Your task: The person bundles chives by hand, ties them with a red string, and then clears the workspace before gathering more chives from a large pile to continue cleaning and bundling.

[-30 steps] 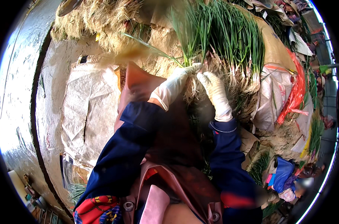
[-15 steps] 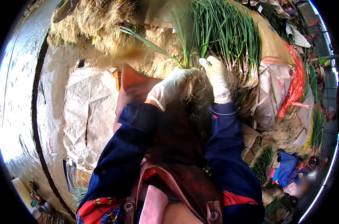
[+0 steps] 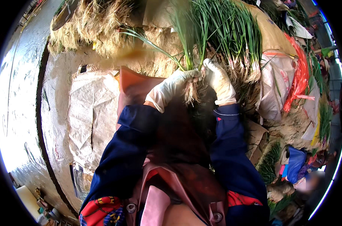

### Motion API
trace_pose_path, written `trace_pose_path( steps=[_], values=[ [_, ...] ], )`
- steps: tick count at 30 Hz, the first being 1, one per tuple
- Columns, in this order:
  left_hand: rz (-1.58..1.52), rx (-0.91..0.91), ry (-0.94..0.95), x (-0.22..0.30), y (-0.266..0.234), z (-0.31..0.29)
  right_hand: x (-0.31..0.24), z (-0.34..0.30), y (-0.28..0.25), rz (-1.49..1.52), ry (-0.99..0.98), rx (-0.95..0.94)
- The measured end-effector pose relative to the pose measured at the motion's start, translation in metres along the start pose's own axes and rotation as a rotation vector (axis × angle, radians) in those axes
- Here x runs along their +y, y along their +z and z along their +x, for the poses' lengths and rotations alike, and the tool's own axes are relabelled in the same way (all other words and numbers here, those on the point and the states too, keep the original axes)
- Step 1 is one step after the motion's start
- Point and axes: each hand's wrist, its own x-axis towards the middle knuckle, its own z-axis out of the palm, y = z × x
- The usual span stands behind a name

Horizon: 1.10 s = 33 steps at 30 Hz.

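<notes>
My left hand [image 3: 171,89], in a whitish glove, is closed around the lower stems of a small bunch of green onions [image 3: 187,58]. Their leaves point away from me and one bends off to the left, while the pale roots [image 3: 191,94] hang below the fist. Close on its right, my gloved right hand [image 3: 220,83] pinches the pale base of a green onion [image 3: 203,45] between thumb and fingers. A large heap of green onions [image 3: 235,34] lies just beyond the right hand, roots toward me.
Bundles of dry, straw-coloured roots [image 3: 99,22] lie at the far left. A whitish woven sack [image 3: 92,113] is on the floor to the left. Red plastic strips [image 3: 299,75] and a pale sack [image 3: 276,86] lie right. A brown apron [image 3: 174,150] covers my lap.
My right hand has shifted slightly right and turned, its fingertips now at a green onion's base. More roots show below my left fist, which still grips the bunch. The view has tilted slightly.
</notes>
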Motion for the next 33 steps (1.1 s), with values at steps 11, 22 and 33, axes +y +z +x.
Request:
trace_pose_path(
  steps=[11,22,33],
  values=[
    [-0.162,0.095,0.346,-0.003,-0.028,-0.009,-0.008,-0.004,0.002,-0.253,-0.249,0.228],
    [-0.197,0.107,0.075,-0.008,-0.008,-0.001,0.015,-0.002,0.022,0.301,0.169,-0.082],
    [-0.224,0.169,-0.034,-0.013,-0.01,0.008,-0.021,0.068,-0.025,-0.103,-0.28,0.545]
  ],
)
